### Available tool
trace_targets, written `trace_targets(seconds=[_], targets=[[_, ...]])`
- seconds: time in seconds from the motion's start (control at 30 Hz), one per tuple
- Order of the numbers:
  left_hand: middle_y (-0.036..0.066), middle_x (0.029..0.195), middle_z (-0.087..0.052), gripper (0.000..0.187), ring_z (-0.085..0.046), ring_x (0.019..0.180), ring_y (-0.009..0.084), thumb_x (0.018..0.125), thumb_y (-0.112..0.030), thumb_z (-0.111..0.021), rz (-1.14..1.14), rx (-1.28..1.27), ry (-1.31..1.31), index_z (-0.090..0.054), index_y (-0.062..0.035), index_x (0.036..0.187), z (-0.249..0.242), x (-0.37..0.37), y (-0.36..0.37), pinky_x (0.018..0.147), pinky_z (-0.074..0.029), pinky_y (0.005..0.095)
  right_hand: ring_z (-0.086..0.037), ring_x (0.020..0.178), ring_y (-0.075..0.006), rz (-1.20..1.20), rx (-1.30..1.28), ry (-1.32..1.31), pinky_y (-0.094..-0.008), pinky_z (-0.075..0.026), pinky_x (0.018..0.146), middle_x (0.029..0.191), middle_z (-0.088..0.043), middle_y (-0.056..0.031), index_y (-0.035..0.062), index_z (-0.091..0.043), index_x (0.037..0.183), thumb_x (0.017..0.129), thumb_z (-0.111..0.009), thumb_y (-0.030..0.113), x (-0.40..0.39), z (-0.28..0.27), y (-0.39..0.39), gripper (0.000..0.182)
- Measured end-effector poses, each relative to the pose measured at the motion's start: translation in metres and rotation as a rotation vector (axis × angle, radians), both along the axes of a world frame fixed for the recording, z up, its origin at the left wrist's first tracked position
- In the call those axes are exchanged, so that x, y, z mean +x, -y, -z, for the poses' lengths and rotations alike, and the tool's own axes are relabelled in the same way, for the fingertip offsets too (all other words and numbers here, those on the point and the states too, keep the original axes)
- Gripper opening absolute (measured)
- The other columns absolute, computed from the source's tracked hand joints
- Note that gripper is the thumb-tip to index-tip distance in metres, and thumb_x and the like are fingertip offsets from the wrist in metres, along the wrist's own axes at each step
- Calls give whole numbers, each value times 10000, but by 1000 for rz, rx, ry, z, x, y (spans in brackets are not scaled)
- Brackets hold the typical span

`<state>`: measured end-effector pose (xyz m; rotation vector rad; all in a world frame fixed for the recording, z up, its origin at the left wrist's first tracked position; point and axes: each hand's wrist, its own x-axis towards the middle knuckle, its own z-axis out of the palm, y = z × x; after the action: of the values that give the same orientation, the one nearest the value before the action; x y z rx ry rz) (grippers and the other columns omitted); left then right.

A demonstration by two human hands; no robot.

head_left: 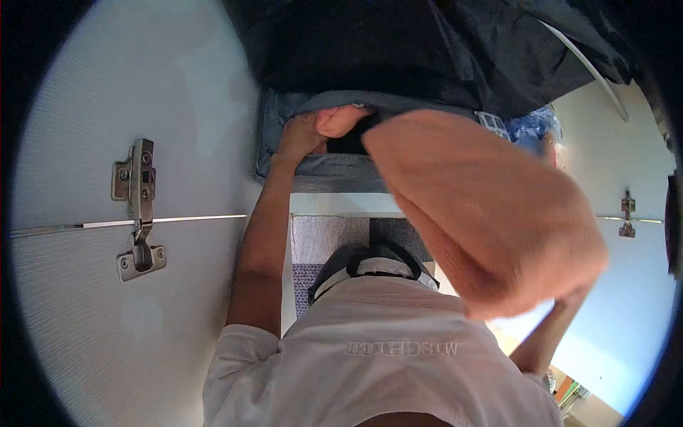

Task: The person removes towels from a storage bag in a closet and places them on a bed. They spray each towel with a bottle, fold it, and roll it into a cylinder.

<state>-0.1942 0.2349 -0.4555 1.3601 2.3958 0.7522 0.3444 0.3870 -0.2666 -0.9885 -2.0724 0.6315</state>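
Note:
A folded peach knit cloth (484, 206), large and blurred by motion, is held up in front of me on the right. My right hand (573, 297) is at its lower right corner; the cloth covers the fingers, and only the wrist and forearm show. My left hand (302, 136) reaches into a grey fabric storage box (334, 171), at its left end. Against that hand lies a smaller peach bundle of cloth (341, 121). The left fingers are hidden behind the bundle and inside the box, so their grip does not show.
Black garments (370, 50) hang over the back of the box. To its right are a blue plastic-wrapped bundle (533, 124) and a white cable or rod (587, 67). White cabinet doors with metal hinges, one hinge on the left (142, 206) and one on the right (627, 213), flank me.

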Motion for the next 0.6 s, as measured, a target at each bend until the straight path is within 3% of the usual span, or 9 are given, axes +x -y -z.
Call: trace_targets(seconds=[0.13,0.2,0.27,0.33,0.4,0.43,0.47,0.53,0.6], targets=[[209,876,-643,532,-624,823,360,567,-390,-785,52,83,-82,-647,-41,945,0,-7,-5,744,-490,409,-589,949,-214,395,93,195,-381,-489,819,1028,-628,-96,46,-577,1136,644,-721,451,27,-57,84,653],[208,912,-647,621,-629,859,348,519,-430,-806,48,17,-103,-651,-45,982,-9,-7,-8,770,-492,388,-584,952,-219,5,100,270,-388,-498,782,1090,-567,-167,-4,-511,1165,787,-600,393,39,-58,106,555],[230,1026,-618,762,-603,967,336,499,-512,-801,-3,-231,120,-620,-13,1046,-13,-7,-11,857,-464,367,-583,600,-147,89,-344,-74,-227,-458,455,885,-606,-137,-19,-539,1089,872,-522,250,45,-18,108,346],[234,1085,-592,774,-573,1027,330,535,-528,-777,-60,-211,128,-601,-5,1077,-13,-5,-16,898,-437,365,-421,376,-68,383,-1119,-474,-163,-268,297,727,-589,-103,-20,-555,1017,892,-488,182,9,17,97,247],[239,1145,-566,786,-544,1086,324,571,-544,-754,-127,-190,136,-582,4,1108,-6,-5,-13,939,-410,362,-365,341,-62,288,-1365,-596,-188,-240,278,605,-529,-54,-1,-566,958,885,-507,223,-5,98,80,243],[244,1112,-582,760,-546,1075,357,615,-587,-695,-135,17,95,-602,-1,1092,7,-7,-10,929,-417,380,-400,372,-76,224,-1458,-545,-158,-258,266,696,-575,-89,67,-556,980,901,-456,319,-9,152,71,282],[249,1080,-599,749,-547,1064,390,660,-629,-636,-138,221,53,-623,-7,1075,14,-11,-8,919,-423,398,-462,373,-108,232,-1628,-551,-174,-319,289,621,-559,-83,31,-573,969,854,-544,326,-29,183,67,317],[254,1099,-586,705,-544,1066,394,688,-595,-629,-95,145,6,-622,-3,1072,16,-23,-11,925,-420,401,-552,456,-171,110,-1711,-282,-241,-421,338,695,-595,-111,43,-584,957,836,-570,366,-36,271,61,345],[259,1118,-573,662,-541,1067,398,717,-560,-622,-52,59,-26,-621,1,1068,12,-20,-9,931,-416,404,-613,565,-202,161,-1453,903,-320,-486,449,808,-634,-97,14,-561,1042,888,-485,332,-78,273,54,362]])
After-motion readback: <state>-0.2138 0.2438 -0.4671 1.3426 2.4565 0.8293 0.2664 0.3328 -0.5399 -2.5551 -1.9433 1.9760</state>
